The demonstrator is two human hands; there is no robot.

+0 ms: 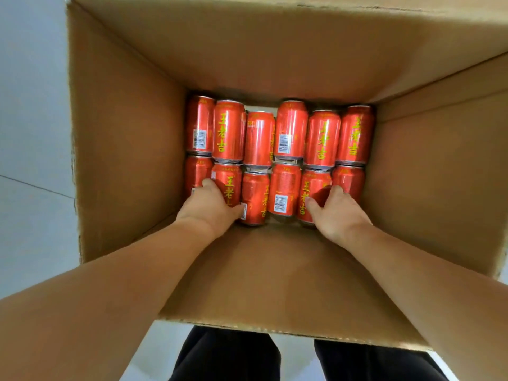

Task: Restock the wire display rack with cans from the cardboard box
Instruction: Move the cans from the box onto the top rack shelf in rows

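Note:
A deep cardboard box (132, 160) stands open below me. On its bottom lie several red cans with yellow lettering, in two rows. My left hand (210, 209) reaches down and grips a can in the near row, second from the left (229, 182), thumb on one side and a finger on the other. My right hand (334, 213) grips a can in the same row, second from the right (312, 188). Both cans still lie among the others. The wire rack is out of view.
The box walls rise high on all sides around my forearms, with the near wall (275, 284) just under my elbows. Pale floor tiles (30, 133) show at the left. My dark trouser legs (228, 356) stand behind the box's near edge.

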